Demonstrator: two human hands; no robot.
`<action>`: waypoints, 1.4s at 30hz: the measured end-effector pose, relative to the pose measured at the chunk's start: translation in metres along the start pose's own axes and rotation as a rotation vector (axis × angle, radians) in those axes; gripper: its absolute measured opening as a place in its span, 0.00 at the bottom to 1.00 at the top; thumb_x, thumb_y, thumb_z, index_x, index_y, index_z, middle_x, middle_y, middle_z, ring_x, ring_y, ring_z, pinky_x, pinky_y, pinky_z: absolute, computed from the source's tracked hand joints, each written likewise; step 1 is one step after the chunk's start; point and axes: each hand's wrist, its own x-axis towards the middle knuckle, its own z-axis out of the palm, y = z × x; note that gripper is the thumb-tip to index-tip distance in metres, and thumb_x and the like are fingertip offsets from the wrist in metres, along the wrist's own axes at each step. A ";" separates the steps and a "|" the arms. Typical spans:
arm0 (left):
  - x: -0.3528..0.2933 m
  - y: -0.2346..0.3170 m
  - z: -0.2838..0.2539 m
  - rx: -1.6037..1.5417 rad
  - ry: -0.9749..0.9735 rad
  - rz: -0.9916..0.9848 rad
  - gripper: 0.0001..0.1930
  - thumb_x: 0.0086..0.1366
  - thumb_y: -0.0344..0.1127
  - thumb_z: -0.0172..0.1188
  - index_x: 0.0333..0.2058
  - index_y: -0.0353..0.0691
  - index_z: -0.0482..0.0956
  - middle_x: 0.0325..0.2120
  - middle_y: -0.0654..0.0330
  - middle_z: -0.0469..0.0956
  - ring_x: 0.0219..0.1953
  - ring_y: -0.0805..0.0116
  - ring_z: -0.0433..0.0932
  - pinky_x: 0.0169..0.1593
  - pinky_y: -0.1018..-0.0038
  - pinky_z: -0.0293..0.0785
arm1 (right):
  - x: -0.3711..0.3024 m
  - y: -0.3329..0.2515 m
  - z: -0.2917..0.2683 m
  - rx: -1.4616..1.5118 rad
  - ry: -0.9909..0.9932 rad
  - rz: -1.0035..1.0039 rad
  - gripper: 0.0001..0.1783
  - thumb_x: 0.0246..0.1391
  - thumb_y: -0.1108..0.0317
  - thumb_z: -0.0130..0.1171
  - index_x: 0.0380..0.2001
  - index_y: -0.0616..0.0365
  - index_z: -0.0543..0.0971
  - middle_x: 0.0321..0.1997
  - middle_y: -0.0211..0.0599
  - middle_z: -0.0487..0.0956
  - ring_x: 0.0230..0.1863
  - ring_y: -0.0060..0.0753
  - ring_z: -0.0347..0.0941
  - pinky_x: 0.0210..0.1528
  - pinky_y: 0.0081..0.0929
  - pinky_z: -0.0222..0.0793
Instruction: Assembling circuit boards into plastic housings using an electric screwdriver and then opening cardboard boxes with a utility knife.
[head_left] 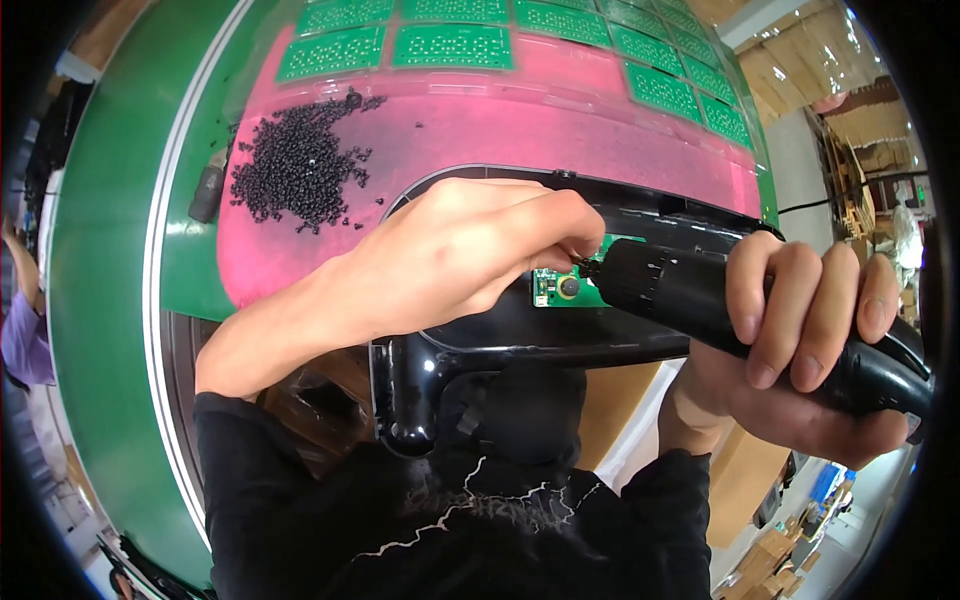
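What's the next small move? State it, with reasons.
Probably ease the black power screwdriver toward the green circuit board: the right hand grips it, its tip appears just over the board, and the left hand is right beside that tip.

Mat (480,130) on counter (110,300); screws (300,165) piled on its left part, boards (452,47) in rows along far side. Housing (500,355) at near side, PCB (585,298) in it. Driver (665,285) at right, partly over PCB.

The green tabletop (188,265) over there carries a pink mat (470,130) with a heap of black screws (300,168); green circuit boards (452,46) line its far side, and a black housing (560,347) overlaps its near edge.
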 end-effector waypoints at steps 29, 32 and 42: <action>-0.001 -0.003 -0.001 0.175 -0.038 -0.137 0.06 0.54 0.27 0.62 0.30 0.33 0.74 0.24 0.55 0.74 0.26 0.58 0.76 0.29 0.69 0.71 | -0.020 0.019 0.001 -0.187 -0.124 0.328 0.39 0.33 0.30 0.64 0.31 0.53 0.64 0.16 0.22 0.68 0.14 0.19 0.63 0.19 0.19 0.59; -0.002 -0.004 -0.002 0.155 -0.057 -0.148 0.08 0.53 0.27 0.63 0.30 0.33 0.74 0.24 0.55 0.74 0.27 0.57 0.76 0.29 0.68 0.71 | -0.017 0.013 0.005 -0.235 -0.189 0.436 0.38 0.32 0.32 0.66 0.30 0.54 0.65 0.16 0.23 0.68 0.14 0.19 0.62 0.18 0.19 0.58; -0.010 -0.009 -0.002 0.253 -0.278 -0.099 0.07 0.52 0.29 0.63 0.27 0.34 0.75 0.24 0.55 0.76 0.31 0.57 0.76 0.33 0.66 0.73 | -0.017 0.008 0.007 -0.147 -0.042 0.223 0.33 0.40 0.37 0.64 0.33 0.52 0.65 0.16 0.21 0.67 0.12 0.18 0.62 0.20 0.19 0.58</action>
